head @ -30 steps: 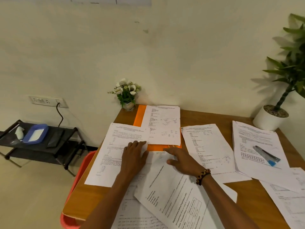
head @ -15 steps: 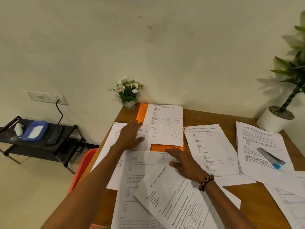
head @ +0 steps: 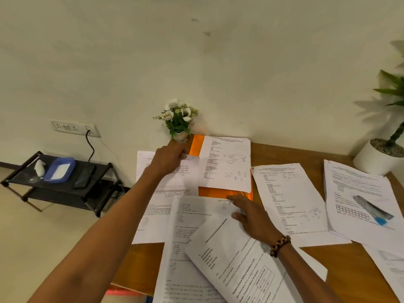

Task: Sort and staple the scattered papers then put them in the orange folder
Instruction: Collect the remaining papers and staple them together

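The orange folder (head: 218,191) lies at the back of the wooden table (head: 341,261), mostly covered by a printed sheet (head: 227,165). Several other loose sheets overlap around it: one at the left (head: 159,200), a middle one (head: 192,228) and a tilted front one (head: 240,263). My left hand (head: 168,159) reaches to the far end of the left sheet, fingers by the folder's left edge and the flower pot. My right hand (head: 251,215) rests flat on the front sheets, fingertips at the folder's near edge. A grey and blue stapler (head: 371,209) sits on a paper stack (head: 358,184) at the right.
A small flower pot (head: 178,123) stands at the table's back left corner, and a white pot with a green plant (head: 378,156) at the back right. Left of the table is a low black rack (head: 91,193) with a blue tray (head: 59,169). Another sheet (head: 290,204) lies right of the folder.
My left hand has moved away from me along the left sheet to its far end, near the flower pot. My right hand has stayed on the front sheets.
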Motion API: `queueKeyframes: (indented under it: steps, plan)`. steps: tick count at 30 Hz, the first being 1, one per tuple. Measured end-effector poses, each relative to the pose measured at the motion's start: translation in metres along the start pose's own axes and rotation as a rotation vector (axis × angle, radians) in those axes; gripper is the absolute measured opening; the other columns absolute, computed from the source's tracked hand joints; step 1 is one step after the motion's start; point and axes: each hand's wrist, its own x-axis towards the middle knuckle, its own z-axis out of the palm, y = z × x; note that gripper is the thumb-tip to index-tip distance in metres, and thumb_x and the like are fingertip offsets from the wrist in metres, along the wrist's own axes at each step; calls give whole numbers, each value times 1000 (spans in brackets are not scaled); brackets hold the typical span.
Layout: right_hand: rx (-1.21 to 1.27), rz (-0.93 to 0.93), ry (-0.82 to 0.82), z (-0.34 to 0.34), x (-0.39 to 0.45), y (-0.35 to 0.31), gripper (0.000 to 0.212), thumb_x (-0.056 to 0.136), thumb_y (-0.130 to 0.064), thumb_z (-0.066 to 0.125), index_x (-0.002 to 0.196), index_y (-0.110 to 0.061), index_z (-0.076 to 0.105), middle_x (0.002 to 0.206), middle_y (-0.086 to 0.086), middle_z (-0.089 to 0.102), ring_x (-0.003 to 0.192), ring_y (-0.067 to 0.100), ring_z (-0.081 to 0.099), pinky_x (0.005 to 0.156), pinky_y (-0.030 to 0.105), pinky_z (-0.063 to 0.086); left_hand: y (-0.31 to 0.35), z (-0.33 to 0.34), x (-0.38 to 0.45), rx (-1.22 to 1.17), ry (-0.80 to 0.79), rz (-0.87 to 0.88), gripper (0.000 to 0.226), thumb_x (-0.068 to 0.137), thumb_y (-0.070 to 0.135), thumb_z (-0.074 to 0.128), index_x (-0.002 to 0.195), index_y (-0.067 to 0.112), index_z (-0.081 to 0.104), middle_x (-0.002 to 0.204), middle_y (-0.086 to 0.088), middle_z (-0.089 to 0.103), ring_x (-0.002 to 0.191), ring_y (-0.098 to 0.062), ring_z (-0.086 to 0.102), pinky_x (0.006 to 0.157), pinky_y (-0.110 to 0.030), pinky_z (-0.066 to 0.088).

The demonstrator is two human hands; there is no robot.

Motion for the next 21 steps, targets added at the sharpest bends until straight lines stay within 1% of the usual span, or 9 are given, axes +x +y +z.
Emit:
queueKeyframes:
  steps: [5, 9, 11, 13, 14, 16, 18, 20, 21]
  plan:
    - [-4, -62, 112, 7, 5, -5, 36, 94, -17, 71, 128, -18, 61, 138, -5, 57, 123, 15, 58, 96, 17, 45, -5, -33, 6, -40, -80, -31, 11, 98, 30, 62, 103, 20, 62, 101, -7, 69, 92, -30, 63, 67, -35, 41]
    - [273, -48, 209, -10, 19, -41, 32, 93, -17, 71, 124, -19, 62, 127, -5, 61, 118, 10, 58, 94, 6, 41, 11, -58, 3, -44, -67, 24, 10, 96, 32, 64, 98, 22, 64, 94, -1, 68, 88, -26, 62, 70, -37, 48]
    - [453, -2, 236, -17, 30, -61, 30, 94, -17, 71, 123, -17, 64, 124, -4, 66, 118, 14, 61, 96, 17, 49, 20, -76, 2, -61, -78, 45, 9, 95, 33, 65, 97, 24, 66, 92, 3, 68, 85, -21, 61, 71, -37, 48]
    - [538, 21, 279, -21, 44, -82, 34, 92, -30, 73, 123, -16, 65, 124, 0, 68, 117, 19, 63, 99, 39, 53, 32, -97, 1, -118, -97, 92, 8, 93, 32, 68, 95, 25, 69, 88, 8, 68, 80, -11, 61, 70, -33, 49]
    - [563, 8, 306, -21, 52, -92, 41, 90, -40, 73, 123, -18, 65, 124, 0, 68, 117, 20, 64, 100, 47, 53, 39, -107, 0, -160, -104, 130, 6, 93, 30, 69, 92, 24, 69, 82, 11, 67, 74, -2, 59, 67, -27, 47]
    - [564, -1, 372, -19, 69, -109, 51, 88, -53, 70, 124, -17, 65, 124, 2, 68, 116, 22, 64, 97, 52, 53, 52, -124, -5, -213, -115, 201, 9, 94, 26, 69, 86, 25, 66, 69, 15, 63, 64, 4, 55, 59, -13, 39]
    - [539, -45, 440, -19, 83, -133, 42, 91, -46, 70, 110, -9, 64, 110, 8, 69, 103, 24, 65, 90, 47, 55, 59, -136, -10, -212, -118, 221, 12, 96, 28, 66, 85, 29, 62, 67, 15, 61, 62, 5, 54, 57, -13, 35]
    - [554, -80, 521, -22, 88, -158, 20, 93, -27, 72, 86, -17, 56, 82, 1, 60, 79, 16, 56, 72, 33, 50, 59, -143, -14, -192, -120, 217, 16, 100, 29, 60, 86, 24, 62, 70, 12, 60, 62, 1, 52, 58, -20, 34]
    - [576, -92, 549, -22, 90, -168, 27, 93, -19, 72, 78, -23, 50, 74, -6, 52, 70, 7, 48, 66, 26, 43, 56, -145, -16, -187, -116, 212, 23, 103, 30, 55, 84, 18, 60, 69, 9, 57, 60, -3, 49, 58, -22, 33]
